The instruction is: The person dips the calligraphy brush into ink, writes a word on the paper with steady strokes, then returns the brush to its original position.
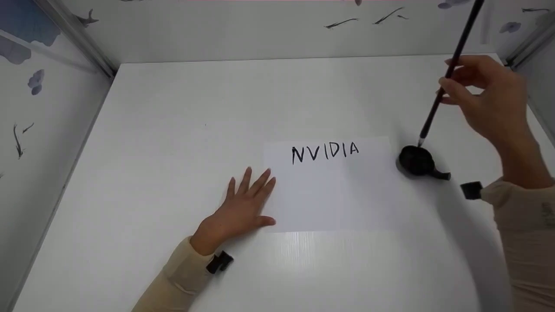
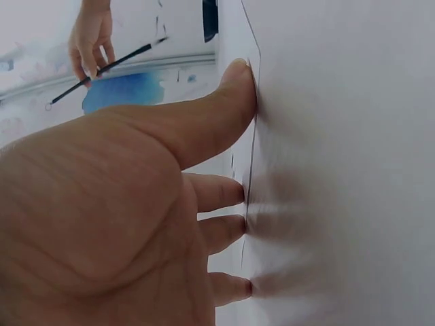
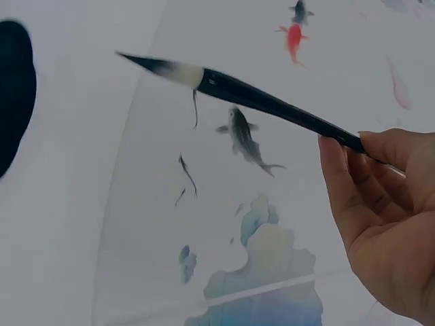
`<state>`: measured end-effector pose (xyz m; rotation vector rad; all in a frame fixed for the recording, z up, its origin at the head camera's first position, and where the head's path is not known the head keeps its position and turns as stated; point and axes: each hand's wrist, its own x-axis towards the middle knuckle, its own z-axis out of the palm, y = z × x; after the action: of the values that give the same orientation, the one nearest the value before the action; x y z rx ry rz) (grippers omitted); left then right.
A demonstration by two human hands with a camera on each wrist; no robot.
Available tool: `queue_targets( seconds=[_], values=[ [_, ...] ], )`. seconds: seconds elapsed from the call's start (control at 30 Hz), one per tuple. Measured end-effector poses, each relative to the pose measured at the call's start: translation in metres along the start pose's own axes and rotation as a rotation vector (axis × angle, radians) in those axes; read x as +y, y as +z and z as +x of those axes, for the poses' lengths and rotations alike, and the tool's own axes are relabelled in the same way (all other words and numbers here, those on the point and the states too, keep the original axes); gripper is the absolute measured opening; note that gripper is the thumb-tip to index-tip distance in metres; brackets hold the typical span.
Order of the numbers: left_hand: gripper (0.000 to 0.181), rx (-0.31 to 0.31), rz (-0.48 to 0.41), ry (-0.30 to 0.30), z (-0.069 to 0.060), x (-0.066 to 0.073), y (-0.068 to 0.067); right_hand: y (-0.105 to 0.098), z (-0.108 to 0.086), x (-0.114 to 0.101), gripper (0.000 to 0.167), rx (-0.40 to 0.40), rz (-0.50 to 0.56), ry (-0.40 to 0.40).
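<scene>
My right hand point(image 1: 494, 95) pinches a dark-handled writing brush point(image 1: 442, 89) between thumb and fingertips. In the right wrist view the brush point(image 3: 265, 102) has pale bristles that darken to a black tip. In the head view its tip is over the near-round black ink dish point(image 1: 416, 160); whether it touches ink cannot be told there. A white sheet of paper point(image 1: 329, 195) lies on the table with "NVIDIA" in black strokes near its top. My left hand point(image 1: 240, 212) rests with spread fingers at the paper's left edge, thumb and some fingertips on the sheet.
The white table point(image 1: 173, 130) is bounded by pale panels point(image 1: 260, 30) at the back and sides, printed with fish and blue blotches. The ink dish has a short spout or handle pointing right. A small black device point(image 1: 220, 262) sits on the left cuff, another point(image 1: 471, 190) on the right.
</scene>
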<state>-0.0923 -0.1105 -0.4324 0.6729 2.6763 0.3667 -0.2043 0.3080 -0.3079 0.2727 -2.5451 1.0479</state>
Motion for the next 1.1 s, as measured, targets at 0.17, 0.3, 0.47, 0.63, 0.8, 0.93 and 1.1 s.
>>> queue_targets(
  seconds=[0.17, 0.3, 0.47, 0.63, 0.8, 0.93, 1.1],
  values=[
    [0.09, -0.002, 0.006, -0.008, 0.002, -0.001, 0.001, -0.024, -0.001, 0.023, 0.045, -0.176, -0.118, 0.255],
    [0.09, -0.004, 0.012, -0.013, 0.004, -0.001, 0.001, -0.03, -0.005, 0.045, 0.052, -0.271, -0.1, 0.387],
    [0.09, -0.003, 0.009, -0.012, 0.004, -0.002, 0.0, -0.025, -0.013, 0.071, 0.053, -0.354, -0.02, 0.491],
    [0.09, -0.001, 0.001, -0.015, 0.005, -0.002, 0.0, -0.015, -0.017, 0.086, 0.062, -0.477, 0.065, 0.548],
    [0.089, 0.004, 0.007, -0.011, 0.006, 0.0, -0.001, -0.008, -0.013, 0.094, 0.067, -0.561, 0.058, 0.585],
    [0.089, -0.001, 0.005, -0.008, 0.007, 0.0, -0.001, -0.004, -0.011, 0.1, 0.063, -0.592, 0.058, 0.611],
    [0.09, -0.019, -0.009, -0.016, 0.008, 0.0, -0.001, 0.001, -0.011, 0.105, 0.062, -0.614, 0.045, 0.616]
  ],
)
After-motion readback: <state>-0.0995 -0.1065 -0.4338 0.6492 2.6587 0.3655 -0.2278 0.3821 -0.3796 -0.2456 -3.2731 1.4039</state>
